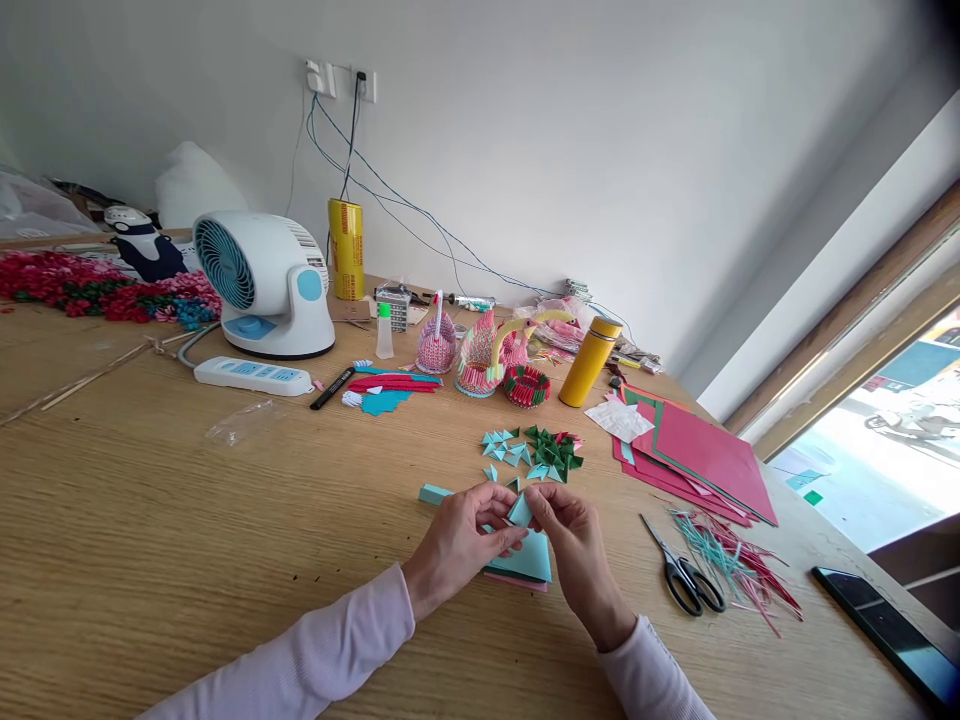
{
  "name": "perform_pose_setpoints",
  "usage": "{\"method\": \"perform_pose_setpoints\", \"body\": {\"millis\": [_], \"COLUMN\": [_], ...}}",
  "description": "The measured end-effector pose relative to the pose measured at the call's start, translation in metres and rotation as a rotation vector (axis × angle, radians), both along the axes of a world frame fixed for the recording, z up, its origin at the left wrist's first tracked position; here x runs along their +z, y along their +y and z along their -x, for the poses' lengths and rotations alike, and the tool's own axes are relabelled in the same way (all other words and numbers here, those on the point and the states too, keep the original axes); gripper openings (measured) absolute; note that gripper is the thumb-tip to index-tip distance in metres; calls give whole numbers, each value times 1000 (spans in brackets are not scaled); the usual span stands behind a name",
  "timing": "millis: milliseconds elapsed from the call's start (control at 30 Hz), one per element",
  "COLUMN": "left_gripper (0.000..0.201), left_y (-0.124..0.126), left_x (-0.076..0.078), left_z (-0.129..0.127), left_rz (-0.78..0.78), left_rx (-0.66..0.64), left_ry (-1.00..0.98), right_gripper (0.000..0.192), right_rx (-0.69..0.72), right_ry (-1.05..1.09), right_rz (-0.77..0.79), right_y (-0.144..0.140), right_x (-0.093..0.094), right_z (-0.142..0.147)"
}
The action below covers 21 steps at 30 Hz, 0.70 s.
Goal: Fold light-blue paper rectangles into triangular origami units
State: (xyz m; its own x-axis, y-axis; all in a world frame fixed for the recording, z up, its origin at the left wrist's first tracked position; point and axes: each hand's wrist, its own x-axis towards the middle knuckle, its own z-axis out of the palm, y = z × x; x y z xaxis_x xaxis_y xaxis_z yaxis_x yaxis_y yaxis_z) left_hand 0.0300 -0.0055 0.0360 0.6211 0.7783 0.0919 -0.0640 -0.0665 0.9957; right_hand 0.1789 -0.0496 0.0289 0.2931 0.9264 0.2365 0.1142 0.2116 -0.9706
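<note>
Left grip (pixel 466 530) and right grip (pixel 571 530) pinched folded blue paper (pixel 519 512); beyond them a yellow flask (pixel 589 365), contents hidden, stood on the table (pixel 210 520) before a pale wall (pixel 562 130)

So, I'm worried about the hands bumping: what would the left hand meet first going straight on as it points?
Past the folded blue paper held between both, the left hand would likely meet the right hand first; depth is hard to judge.

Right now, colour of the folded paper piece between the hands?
Light blue: the paper piece shows best in the head view.
</note>
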Motion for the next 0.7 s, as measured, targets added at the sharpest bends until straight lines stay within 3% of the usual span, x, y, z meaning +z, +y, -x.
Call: {"method": "perform_pose_setpoints", "body": {"millis": [300, 500, 700], "left_gripper": [31, 33, 36], "left_y": [-1, 1, 1], "left_x": [4, -4, -7], "left_z": [2, 1, 0], "left_rz": [8, -36, -21], "left_rx": [1, 5, 29], "left_ry": [-8, 27, 4], "right_gripper": [30, 32, 33], "right_rx": [-3, 27, -34], "right_ry": [21, -90, -209], "right_rz": [8, -15, -56], "right_y": [-1, -2, -2], "right_x": [-5, -3, -7], "right_z": [2, 1, 5]}}
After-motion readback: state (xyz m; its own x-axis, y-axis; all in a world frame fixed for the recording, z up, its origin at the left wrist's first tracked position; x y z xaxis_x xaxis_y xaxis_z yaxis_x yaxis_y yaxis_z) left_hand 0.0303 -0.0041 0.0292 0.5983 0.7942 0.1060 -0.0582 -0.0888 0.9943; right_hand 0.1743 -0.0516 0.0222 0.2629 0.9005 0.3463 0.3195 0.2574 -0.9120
